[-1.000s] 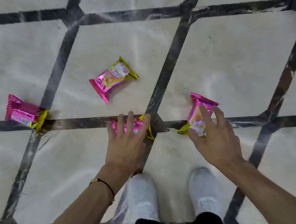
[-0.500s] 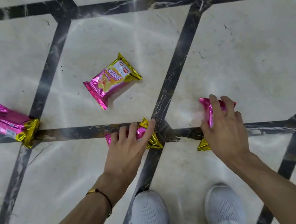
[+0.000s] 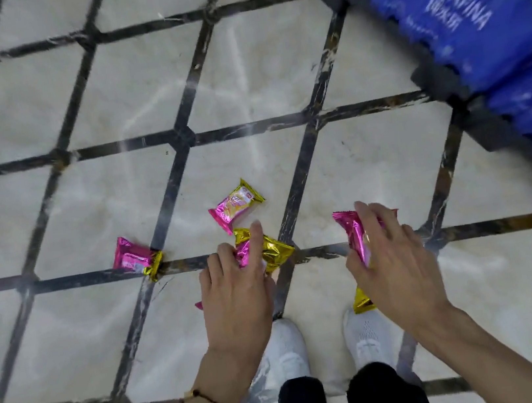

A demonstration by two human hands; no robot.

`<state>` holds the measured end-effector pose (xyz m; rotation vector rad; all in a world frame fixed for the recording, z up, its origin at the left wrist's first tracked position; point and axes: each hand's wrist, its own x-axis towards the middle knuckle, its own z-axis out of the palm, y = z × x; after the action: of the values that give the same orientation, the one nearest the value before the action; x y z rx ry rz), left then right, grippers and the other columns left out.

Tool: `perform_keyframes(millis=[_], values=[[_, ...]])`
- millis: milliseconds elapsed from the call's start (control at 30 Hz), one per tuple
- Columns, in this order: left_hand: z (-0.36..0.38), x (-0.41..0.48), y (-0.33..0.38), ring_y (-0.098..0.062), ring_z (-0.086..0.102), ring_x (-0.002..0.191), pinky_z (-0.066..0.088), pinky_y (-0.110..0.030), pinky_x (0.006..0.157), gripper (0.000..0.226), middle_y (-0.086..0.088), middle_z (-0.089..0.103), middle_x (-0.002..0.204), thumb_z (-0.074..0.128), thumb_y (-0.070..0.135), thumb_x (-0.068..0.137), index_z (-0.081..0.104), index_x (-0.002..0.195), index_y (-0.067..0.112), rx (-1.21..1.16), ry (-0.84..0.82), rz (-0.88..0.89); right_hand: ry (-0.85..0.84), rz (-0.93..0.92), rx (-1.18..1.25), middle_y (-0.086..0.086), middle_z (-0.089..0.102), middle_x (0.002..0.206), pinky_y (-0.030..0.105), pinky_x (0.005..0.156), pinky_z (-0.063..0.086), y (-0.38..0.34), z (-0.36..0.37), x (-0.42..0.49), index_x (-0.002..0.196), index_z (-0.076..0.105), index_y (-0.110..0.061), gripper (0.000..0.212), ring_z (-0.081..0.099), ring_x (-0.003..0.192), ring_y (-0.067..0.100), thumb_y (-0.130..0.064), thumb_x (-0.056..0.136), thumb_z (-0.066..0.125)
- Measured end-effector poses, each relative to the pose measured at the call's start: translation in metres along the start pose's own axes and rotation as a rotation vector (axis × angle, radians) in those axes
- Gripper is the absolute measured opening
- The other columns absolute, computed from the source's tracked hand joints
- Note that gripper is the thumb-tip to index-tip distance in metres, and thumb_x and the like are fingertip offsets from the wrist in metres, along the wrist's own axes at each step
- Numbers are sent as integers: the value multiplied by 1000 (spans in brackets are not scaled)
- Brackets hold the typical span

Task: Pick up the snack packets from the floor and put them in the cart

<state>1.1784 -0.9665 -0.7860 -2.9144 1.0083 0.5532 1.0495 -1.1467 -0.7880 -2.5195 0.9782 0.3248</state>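
1. A pale marble floor (image 3: pixel 36 108) is stretching across the whole view, with dark strips cutting it into diamond-shaped tiles.
2. A pair of white shoes (image 3: pixel 290 349) is standing on it at six o'clock.
3. A pink-and-gold snack packet (image 3: pixel 235 204) is lying on a pale tile at twelve o'clock from the shoes.
4. A second packet (image 3: pixel 137 263) is lying at ten o'clock, its gold end crossing a dark strip.
5. Blue water packs (image 3: pixel 457 10) are showing, blurred, at two o'clock.

Pink-gold snack packets (image 3: pixel 236 202): two gripped, two flat on floor (image 3: pixel 373 164)
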Motion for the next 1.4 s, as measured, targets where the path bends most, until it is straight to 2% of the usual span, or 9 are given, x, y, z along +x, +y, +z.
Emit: perform_keyframes(millis=[133,333,433,600,733,967,1100,1267,1400], values=[[-105,-21,23,-35,55,87,51,-44,68,91,-12,45,108,73,27,82,26,159,26,-125,46,-77,54,3,-24,5,49,144,40,65,56,-27,-102,-35,147,43,-17,64,62,99,36,-33,89,66],[-261,-61,49,-33,58,82,49,-40,51,82,-11,44,109,71,34,84,32,156,26,-171,153,-154,124,9,-22,4,47,147,38,58,55,-47,-251,-88,148,44,-19,65,62,100,35,-36,90,68],[-335,-87,58,-31,57,87,53,-41,53,85,-10,42,114,70,32,86,24,158,34,-171,172,-217,187,44,-13,2,43,149,38,61,54,-54,-321,-108,149,39,-22,64,59,105,35,-38,92,62],[-435,-126,66,-36,53,80,47,-41,54,81,-16,43,112,70,32,90,26,158,36,-184,305,-258,320,167,12,4,41,150,46,76,52,-64,-438,-139,150,38,-22,62,56,111,41,-41,95,58],[-505,-154,81,-41,56,87,50,-45,60,78,-21,48,117,68,31,92,27,158,35,-199,392,-218,410,114,13,2,40,149,44,72,52,-78,-509,-169,152,35,-24,64,56,107,39,-41,94,56],[-592,-182,114,-40,55,88,51,-44,61,71,-17,45,113,58,37,96,22,157,39,-186,501,-170,495,42,16,1,43,144,41,65,52,-87,-582,-210,149,35,-23,60,57,106,36,-40,95,53],[-622,-187,125,-41,54,94,42,-43,64,70,-18,43,120,56,37,97,20,157,40,-226,530,-158,541,36,-24,0,43,145,37,61,48,-86,-608,-228,150,34,-24,61,57,107,33,-42,95,52],[-643,-190,135,-41,56,100,46,-46,70,73,-18,43,123,57,40,97,17,158,39,-249,505,-85,547,82,-78,-2,37,152,41,70,55,-101,-623,-258,153,28,-26,63,52,119,31,-45,97,49],[-653,-186,142,-42,58,104,50,-48,75,75,-20,43,132,59,40,96,15,157,38,-267,485,39,591,191,-63,-1,35,153,44,73,55,-108,-626,-284,152,29,-25,63,52,117,32,-42,96,49]])
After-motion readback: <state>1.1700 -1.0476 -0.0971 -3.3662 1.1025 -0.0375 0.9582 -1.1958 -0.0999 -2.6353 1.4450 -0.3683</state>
